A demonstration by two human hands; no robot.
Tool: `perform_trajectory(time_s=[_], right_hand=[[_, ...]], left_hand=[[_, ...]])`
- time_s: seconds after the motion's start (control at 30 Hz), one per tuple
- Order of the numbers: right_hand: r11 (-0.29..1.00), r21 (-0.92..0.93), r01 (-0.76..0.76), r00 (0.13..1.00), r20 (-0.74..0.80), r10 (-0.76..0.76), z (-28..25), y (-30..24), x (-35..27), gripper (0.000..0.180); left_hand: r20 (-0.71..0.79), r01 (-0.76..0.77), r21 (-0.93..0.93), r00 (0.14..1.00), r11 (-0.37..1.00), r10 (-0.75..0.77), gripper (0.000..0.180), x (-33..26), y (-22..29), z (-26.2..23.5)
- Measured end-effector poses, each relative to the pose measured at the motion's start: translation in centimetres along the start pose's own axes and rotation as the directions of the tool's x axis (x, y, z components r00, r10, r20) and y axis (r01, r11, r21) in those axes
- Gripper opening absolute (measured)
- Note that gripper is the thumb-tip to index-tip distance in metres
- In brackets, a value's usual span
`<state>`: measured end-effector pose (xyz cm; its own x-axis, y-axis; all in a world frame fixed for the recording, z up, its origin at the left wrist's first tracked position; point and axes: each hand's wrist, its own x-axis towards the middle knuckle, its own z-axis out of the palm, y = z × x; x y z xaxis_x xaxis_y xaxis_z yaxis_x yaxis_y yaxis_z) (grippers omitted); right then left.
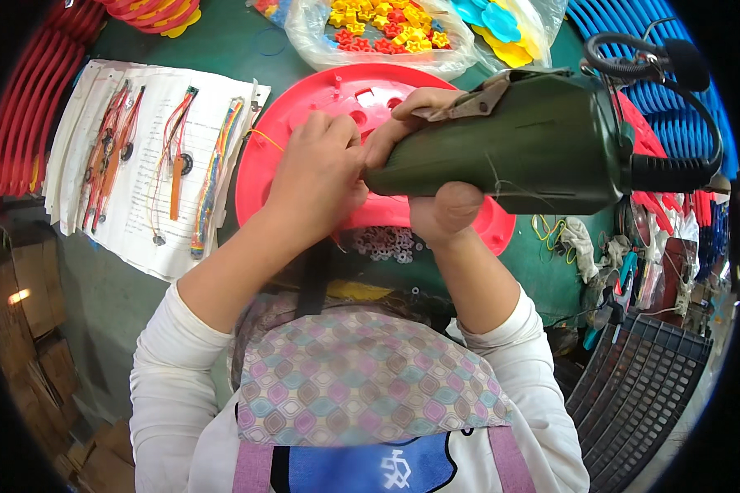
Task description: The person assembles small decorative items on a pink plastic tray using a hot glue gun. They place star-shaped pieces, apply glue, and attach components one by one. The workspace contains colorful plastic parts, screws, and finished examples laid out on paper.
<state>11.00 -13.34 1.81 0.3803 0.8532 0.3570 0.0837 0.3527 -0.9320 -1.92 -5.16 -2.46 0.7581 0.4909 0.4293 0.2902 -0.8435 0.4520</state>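
Note:
My right hand [444, 209] is wrapped round a dark green power tool [543, 144], probably an electric screwdriver, with a metal lever on its upper side. The tool lies level over a round red plastic shell [275, 90] with moulded posts and holes. Its narrow end points left, toward my left hand [321, 164]. My left fingers are curled together beside that end, over the shell; whatever they pinch is hidden, as is the tool's tip. A thin yellow wire [265, 138] crosses the shell's left rim. Small pale washer-like pieces [386, 244] lie at the shell's near edge.
Paper sheets [152, 238] with wired parts [177, 168] lie at left. A clear bag [304, 41] of red and yellow stars stands at the back. Stacked red rings [25, 107] and blue rings [674, 66] flank the table. A black crate [633, 394] is at lower right.

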Motion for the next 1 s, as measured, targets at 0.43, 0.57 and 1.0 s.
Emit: perform_trajectory(time_s=[0.43,0.57,1.0], right_hand=[[0.954,0.263,0.141,0.990,-0.019,-0.141,-1.6,0.0,0.9,0.113],[0.803,0.593,0.049,0.997,0.019,-0.075,-1.8,-1.8,0.9,0.110],[0.992,0.050,0.116,0.983,-0.149,-0.108,-1.5,1.1,-1.2,0.097]], left_hand=[[0.305,0.115,-0.342,0.952,0.933,-0.005,0.050,0.1,-2.5,-5.4],[0.403,-0.114,-0.148,0.900,0.982,0.165,0.036,-1.0,-3.5,-7.5],[0.097,0.063,-0.045,0.994,0.997,-0.059,0.023,1.0,-0.3,-5.2]])
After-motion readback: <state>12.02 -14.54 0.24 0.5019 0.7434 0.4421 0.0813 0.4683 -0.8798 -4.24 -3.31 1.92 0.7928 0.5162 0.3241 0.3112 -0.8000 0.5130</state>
